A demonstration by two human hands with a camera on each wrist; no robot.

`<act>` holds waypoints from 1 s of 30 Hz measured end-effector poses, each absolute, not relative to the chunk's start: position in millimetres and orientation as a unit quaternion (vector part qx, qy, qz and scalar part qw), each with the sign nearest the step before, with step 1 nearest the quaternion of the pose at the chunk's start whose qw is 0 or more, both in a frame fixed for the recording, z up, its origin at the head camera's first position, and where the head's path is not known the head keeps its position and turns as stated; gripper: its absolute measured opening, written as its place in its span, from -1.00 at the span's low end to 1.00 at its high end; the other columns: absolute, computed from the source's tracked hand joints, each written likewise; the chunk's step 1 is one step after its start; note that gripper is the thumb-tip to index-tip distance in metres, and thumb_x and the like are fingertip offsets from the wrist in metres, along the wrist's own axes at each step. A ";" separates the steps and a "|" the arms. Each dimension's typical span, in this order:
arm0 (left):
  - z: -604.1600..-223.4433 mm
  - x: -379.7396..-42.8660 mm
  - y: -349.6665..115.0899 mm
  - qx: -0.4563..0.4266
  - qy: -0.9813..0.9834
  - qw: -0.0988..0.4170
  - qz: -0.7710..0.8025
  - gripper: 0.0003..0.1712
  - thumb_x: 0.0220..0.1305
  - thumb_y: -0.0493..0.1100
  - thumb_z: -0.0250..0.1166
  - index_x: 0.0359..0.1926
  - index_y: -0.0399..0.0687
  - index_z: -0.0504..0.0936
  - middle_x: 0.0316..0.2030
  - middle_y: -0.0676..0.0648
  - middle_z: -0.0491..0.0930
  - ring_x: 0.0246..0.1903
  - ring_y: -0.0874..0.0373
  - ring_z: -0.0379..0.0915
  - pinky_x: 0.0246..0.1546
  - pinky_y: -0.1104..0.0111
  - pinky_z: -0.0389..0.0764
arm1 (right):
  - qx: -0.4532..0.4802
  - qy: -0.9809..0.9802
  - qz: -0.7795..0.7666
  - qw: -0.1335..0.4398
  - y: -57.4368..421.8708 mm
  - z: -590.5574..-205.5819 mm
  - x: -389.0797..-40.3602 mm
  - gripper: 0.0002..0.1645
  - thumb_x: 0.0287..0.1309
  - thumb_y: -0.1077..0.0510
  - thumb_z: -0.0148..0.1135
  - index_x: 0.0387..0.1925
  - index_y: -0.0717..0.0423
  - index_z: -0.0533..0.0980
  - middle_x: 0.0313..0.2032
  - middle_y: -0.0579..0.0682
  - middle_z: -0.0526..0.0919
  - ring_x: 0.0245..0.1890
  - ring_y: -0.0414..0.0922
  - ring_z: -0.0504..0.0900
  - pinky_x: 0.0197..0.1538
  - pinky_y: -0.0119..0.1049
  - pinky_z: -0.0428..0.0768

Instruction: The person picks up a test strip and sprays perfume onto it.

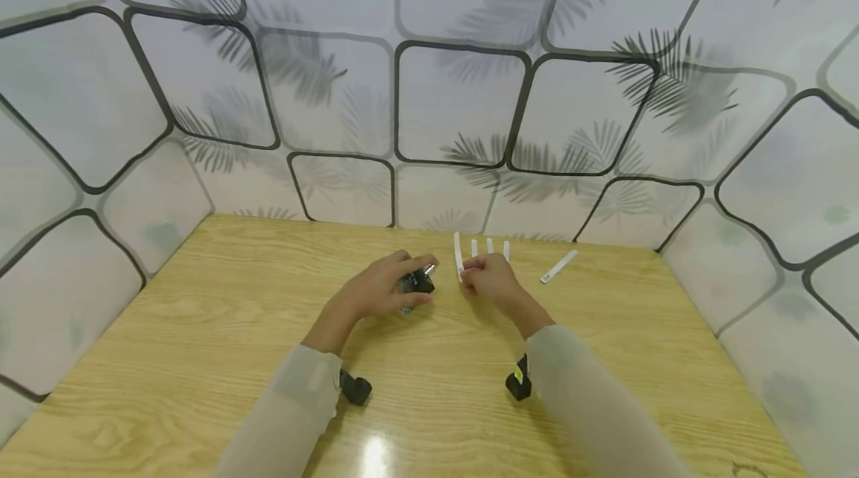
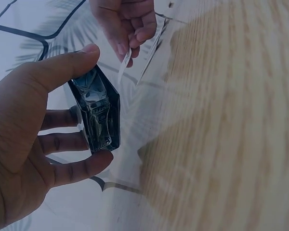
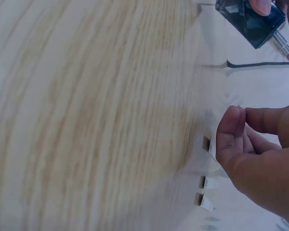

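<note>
My left hand (image 1: 382, 285) holds a dark glass perfume bottle (image 1: 420, 282), tilted, with fingers and thumb around its sides. A silver spray nozzle (image 3: 281, 44) sticks out of it, one fingertip close to its end. In the left wrist view the thick clear base of the bottle (image 2: 100, 110) faces the camera. To the right, my right hand (image 1: 495, 281) pinches the lower end of a narrow white paper strip (image 1: 458, 248) between thumb and forefinger. The strip stands apart from the nozzle. In the right wrist view it is mostly hidden behind the right hand (image 3: 253, 144).
Several more white strips (image 1: 490, 244) lie side by side just beyond the right hand, near the table's back edge. Another strip (image 1: 559, 267) lies slanted farther right. The wooden table (image 1: 221, 329) meets patterned walls (image 1: 463, 105) at the back and sides.
</note>
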State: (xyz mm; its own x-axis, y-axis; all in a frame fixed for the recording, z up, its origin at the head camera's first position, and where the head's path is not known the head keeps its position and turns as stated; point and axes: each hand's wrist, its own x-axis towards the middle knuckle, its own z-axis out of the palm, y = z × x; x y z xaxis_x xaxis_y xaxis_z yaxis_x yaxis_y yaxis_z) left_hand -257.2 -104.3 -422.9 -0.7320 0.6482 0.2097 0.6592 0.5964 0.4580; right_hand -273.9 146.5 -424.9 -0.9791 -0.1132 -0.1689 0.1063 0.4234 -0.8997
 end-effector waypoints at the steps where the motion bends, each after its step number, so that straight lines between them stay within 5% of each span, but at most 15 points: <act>1: -423.0 -257.2 -104.4 -0.368 -0.893 0.011 -0.261 -0.27 0.38 0.15 0.36 0.48 0.11 0.40 -0.04 -0.13 0.53 -0.29 0.09 0.40 -0.21 0.14 0.49 | 0.003 0.833 -0.543 0.103 146.5 -425.7 -274.9 -0.68 0.42 0.35 0.15 0.10 0.49 0.55 -0.06 0.28 0.68 -0.23 -0.07 0.68 -0.15 -0.26 0.67; 30: -423.1 -257.0 -104.9 -0.363 -0.896 -0.001 -0.256 -0.25 0.37 0.17 0.36 0.49 0.14 0.39 -0.01 -0.13 0.54 -0.22 0.03 0.47 -0.17 0.10 0.51 | -0.017 0.853 -0.501 0.143 156.9 -420.3 -274.6 -0.66 0.43 0.32 0.17 0.13 0.47 0.55 -0.05 0.26 0.69 -0.20 -0.02 0.73 -0.10 -0.23 0.70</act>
State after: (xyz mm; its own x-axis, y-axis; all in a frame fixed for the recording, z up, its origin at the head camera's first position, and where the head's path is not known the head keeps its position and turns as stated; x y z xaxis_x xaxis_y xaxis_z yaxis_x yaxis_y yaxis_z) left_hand -257.0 -104.9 -423.1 -0.7372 0.6504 0.1832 0.6490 0.6059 0.4602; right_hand -274.6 156.9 -420.3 -0.9587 -0.1714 -0.2268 0.1148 0.4967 -0.8603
